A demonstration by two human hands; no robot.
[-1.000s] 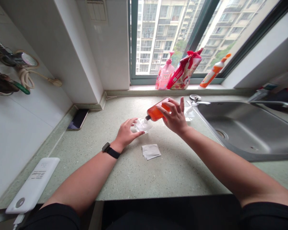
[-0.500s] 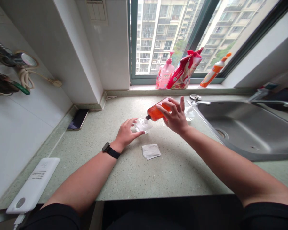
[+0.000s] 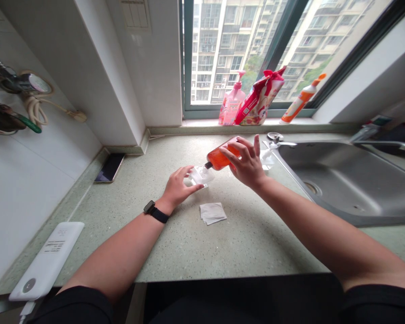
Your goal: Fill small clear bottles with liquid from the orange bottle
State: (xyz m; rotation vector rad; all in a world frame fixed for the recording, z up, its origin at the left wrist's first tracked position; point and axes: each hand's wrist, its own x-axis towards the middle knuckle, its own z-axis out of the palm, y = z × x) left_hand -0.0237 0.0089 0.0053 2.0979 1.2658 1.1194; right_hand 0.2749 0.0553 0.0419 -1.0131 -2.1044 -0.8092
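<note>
My right hand [image 3: 248, 164] grips a clear bottle of orange-red liquid [image 3: 221, 155], tilted with its dark neck down to the left. That neck meets the top of a clear container [image 3: 201, 176] standing on the counter. Around the container's left and near sides, the thumb and fingers of my left hand [image 3: 179, 185] are wrapped. Whether liquid is flowing is too small to tell. Nearer to me lies a small stack of folded white tissue [image 3: 212, 213]. A clear pump piece or bottle [image 3: 268, 158] sits behind my right hand, partly hidden.
A steel sink [image 3: 354, 180] is at the right. The windowsill holds a pink pump bottle [image 3: 232, 105], a red bag [image 3: 261, 99] and an orange-white bottle [image 3: 300, 103]. At the left are a phone [image 3: 110, 168] and a white power bank [image 3: 49, 261] with a cable.
</note>
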